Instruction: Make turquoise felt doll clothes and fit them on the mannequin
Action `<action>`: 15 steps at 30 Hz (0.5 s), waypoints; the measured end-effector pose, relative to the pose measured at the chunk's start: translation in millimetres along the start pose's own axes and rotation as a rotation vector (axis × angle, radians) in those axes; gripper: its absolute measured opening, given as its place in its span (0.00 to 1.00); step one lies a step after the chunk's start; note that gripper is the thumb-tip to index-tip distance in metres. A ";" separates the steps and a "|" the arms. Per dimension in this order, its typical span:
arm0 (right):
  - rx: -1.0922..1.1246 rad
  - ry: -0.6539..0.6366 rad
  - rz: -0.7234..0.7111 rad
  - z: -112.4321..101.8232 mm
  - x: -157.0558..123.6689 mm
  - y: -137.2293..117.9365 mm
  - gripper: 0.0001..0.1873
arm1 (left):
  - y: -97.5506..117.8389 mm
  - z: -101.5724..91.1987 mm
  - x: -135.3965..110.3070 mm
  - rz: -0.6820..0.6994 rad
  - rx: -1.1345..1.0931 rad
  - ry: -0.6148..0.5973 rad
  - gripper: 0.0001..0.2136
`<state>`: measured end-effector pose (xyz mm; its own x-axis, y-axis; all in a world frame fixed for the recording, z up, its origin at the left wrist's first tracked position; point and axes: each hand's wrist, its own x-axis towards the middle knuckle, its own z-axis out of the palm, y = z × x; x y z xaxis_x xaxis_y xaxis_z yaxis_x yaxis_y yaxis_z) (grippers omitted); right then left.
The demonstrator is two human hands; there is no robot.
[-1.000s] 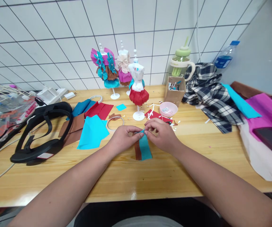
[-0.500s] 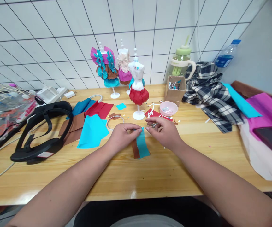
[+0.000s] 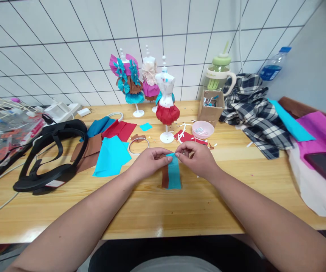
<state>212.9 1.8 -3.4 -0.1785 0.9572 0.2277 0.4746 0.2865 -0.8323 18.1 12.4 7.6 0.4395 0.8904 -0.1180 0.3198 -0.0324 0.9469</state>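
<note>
My left hand pinches the top left corner of a teal crepe paper strip. At the strip's top right corner, the fingertips of my right hand are closed on its edge. A brown strip shows along the left side of the teal one, partly covered by it. Both strips hang down toward the table. Just beyond my hands stands a small white dress-form mannequin with a puffed red paper skirt.
Two dressed mannequins stand behind. Bright blue paper, red paper and a black headset lie left. A pink bowl, cardboard box, drink bottle and plaid cloth sit right.
My right hand has come in to pinch the strip's top right corner. The strip's top edge is now spread between both hands, and the strip hangs straighter.
</note>
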 end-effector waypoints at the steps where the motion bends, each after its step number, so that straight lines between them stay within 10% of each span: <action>1: -0.003 0.002 -0.007 -0.3 -0.2 0.0 0.03 | -1.1 -0.4 0.4 -0.012 -0.010 -0.001 0.19; 15: 0.299 -0.105 0.100 -1.8 3.0 -2.3 0.10 | -2.3 -1.3 0.5 -0.050 -0.047 0.066 0.15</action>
<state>212.8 4.1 0.1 -0.2391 0.9661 0.0969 0.2230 0.1518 -0.9629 16.5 13.5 5.8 0.3670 0.9186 -0.1470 0.2992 0.0331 0.9536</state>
